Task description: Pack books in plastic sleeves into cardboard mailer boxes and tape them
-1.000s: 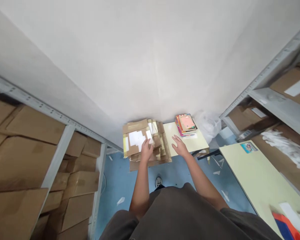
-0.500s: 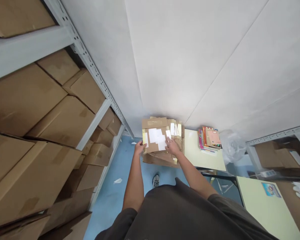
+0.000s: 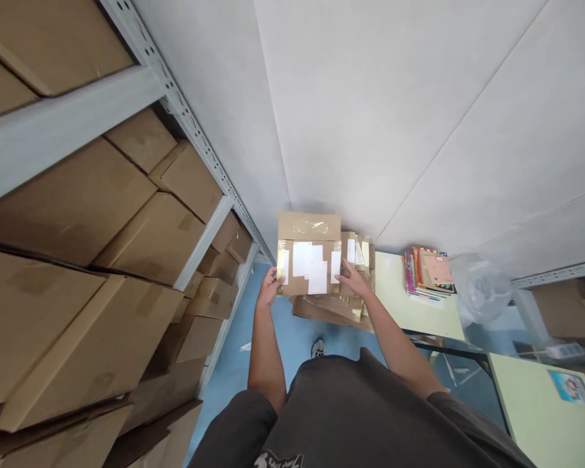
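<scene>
Now both hands (image 3: 269, 286) pinch the labelled cardboard (image 3: 308, 237) by its side edges, shifted leftward against the pile (image 3: 329, 309).

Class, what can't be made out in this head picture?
Head: print on the papers, too small.
Head: underside of the cardboard, hidden by its upper face.
Head: lower covers of the books, hidden by those above.
Head: rest of the right-hand table, cut off by the edge.
</scene>
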`<state>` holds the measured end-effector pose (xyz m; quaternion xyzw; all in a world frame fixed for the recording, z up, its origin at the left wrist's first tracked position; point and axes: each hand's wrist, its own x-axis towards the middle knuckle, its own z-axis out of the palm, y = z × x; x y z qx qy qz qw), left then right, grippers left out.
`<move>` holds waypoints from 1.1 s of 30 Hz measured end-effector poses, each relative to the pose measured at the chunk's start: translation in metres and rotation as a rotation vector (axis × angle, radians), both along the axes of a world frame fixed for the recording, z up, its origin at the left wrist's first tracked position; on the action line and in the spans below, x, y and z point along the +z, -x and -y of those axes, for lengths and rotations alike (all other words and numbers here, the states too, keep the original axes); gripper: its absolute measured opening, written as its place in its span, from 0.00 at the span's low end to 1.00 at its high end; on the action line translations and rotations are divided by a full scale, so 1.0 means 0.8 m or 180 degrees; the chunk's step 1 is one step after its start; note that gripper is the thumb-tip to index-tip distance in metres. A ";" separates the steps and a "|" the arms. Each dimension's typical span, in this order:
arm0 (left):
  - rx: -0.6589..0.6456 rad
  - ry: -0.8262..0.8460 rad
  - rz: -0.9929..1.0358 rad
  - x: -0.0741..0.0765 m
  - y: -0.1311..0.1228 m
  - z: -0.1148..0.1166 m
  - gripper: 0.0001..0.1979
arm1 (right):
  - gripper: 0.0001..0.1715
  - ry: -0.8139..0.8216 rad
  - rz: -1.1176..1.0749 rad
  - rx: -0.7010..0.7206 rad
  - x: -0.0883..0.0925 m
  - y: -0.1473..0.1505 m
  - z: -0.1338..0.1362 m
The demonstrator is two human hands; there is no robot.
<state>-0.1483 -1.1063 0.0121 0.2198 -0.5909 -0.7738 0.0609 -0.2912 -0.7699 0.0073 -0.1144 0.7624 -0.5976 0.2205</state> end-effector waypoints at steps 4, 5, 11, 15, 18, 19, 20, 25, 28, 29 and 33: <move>-0.0218 -0.0176 -0.0171 0.040 0.014 -0.030 0.35 | 0.49 0.1043 0.0455 -0.0439 0.026 -0.009 -0.015; -0.0255 -0.0141 -0.0221 0.048 0.021 -0.040 0.36 | 0.48 0.1134 0.0518 -0.0546 0.034 -0.010 -0.027; -0.1167 -0.0066 -0.0452 0.080 0.078 -0.137 0.47 | 0.41 0.1446 0.0352 -0.0915 0.083 -0.026 -0.172; -0.2103 0.0019 -0.0413 0.095 0.116 -0.253 0.53 | 0.42 0.1529 0.0250 -0.1228 0.105 -0.073 -0.316; -0.2621 0.0179 -0.0401 0.106 0.127 -0.358 0.54 | 0.45 0.1546 0.0376 -0.1345 0.117 -0.132 -0.434; -0.2821 0.0228 -0.0363 0.110 0.128 -0.394 0.54 | 0.46 0.1560 0.0412 -0.1410 0.120 -0.154 -0.472; -0.3055 0.0267 -0.0290 0.113 0.128 -0.429 0.54 | 0.47 0.1580 0.0428 -0.1503 0.122 -0.177 -0.510; -0.4196 0.0226 0.0043 0.125 0.124 -0.616 0.59 | 0.46 0.1651 0.0267 -0.2207 0.125 -0.297 -0.674; -0.4582 0.0266 0.0016 0.129 0.116 -0.736 0.58 | 0.46 0.1639 0.0145 -0.2690 0.125 -0.371 -0.750; -0.4661 0.0285 0.0003 0.129 0.112 -0.775 0.57 | 0.46 0.1617 0.0108 -0.2867 0.126 -0.396 -0.771; -0.4997 0.0233 0.0035 0.124 0.096 -0.916 0.54 | 0.45 0.1531 0.0011 -0.3613 0.127 -0.480 -0.834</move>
